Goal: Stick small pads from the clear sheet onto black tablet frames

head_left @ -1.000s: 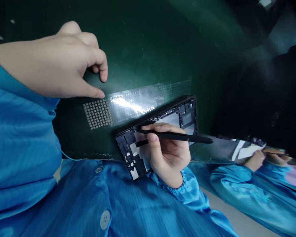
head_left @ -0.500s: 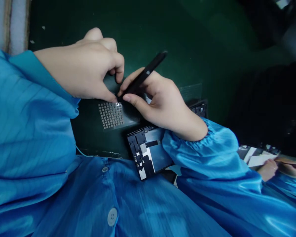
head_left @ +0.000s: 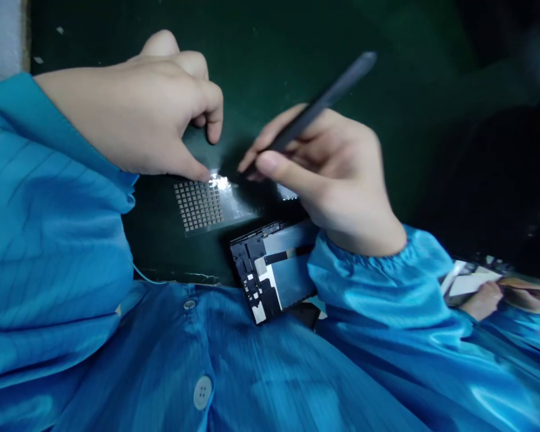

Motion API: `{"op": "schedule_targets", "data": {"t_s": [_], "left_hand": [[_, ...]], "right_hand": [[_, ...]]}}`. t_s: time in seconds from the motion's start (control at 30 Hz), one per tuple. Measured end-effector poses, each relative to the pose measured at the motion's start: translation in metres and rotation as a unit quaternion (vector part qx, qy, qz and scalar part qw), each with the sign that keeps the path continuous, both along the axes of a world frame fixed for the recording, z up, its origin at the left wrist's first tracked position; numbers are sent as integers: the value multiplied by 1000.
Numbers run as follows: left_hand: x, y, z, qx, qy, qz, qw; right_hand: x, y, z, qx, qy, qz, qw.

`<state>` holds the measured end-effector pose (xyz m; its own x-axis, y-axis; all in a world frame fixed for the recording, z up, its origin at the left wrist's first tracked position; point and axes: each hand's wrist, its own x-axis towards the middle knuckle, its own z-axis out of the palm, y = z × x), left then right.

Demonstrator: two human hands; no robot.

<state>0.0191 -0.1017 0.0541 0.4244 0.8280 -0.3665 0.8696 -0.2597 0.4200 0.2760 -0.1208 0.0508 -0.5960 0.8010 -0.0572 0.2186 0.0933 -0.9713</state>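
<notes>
My left hand (head_left: 162, 114) rests on the green work surface, fingers bent and thumb apart from them. Its thumb tip presses at the top corner of a clear sheet (head_left: 245, 211) that carries a grid of small square stickers (head_left: 198, 205). My right hand (head_left: 337, 174) grips slim black tweezers (head_left: 319, 111) like a pen, right of the sheet and apart from it. Whether the tips carry a sticker I cannot make out. Below, an opened phone (head_left: 274, 273) with dark and silver parts lies tilted near my right sleeve, which covers its right end.
Another person's hands (head_left: 483, 300) handle pale items at the far right. A dark form (head_left: 490, 180) fills the right side. Small white scraps (head_left: 38, 60) lie at the upper left, near a pale padded edge (head_left: 6, 39). Something dark lies under the phone.
My right hand has moved right with the tweezers, away from the sticker grid and my left thumb. My left hand stays at the sheet's corner. The view has shifted slightly.
</notes>
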Motion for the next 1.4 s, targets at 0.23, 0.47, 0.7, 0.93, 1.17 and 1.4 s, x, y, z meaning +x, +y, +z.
{"op": "schedule_targets", "data": {"t_s": [0.23, 0.47, 0.7, 0.93, 1.17, 1.4], "left_hand": [[-3, -5, -12, 77, -22, -3, 997], [-13, 2, -26, 84, -23, -22, 996], [-5, 1, -16, 80, -6, -19, 997], [5, -3, 3, 8, 33, -9, 999], [2, -2, 0, -15, 6, 15, 1000], [6, -5, 0, 12, 31, -2, 999]], "right_hand": [[41, -110, -14, 144, 4, -322, 936], [40, -117, -30, 201, -30, -294, 934], [31, -99, 7, 222, -81, -208, 949], [-6, -5, -6, 142, -67, 79, 984], [-11, -2, -17, 125, -62, 78, 987], [-8, 10, -5, 37, -32, 72, 996]]}}
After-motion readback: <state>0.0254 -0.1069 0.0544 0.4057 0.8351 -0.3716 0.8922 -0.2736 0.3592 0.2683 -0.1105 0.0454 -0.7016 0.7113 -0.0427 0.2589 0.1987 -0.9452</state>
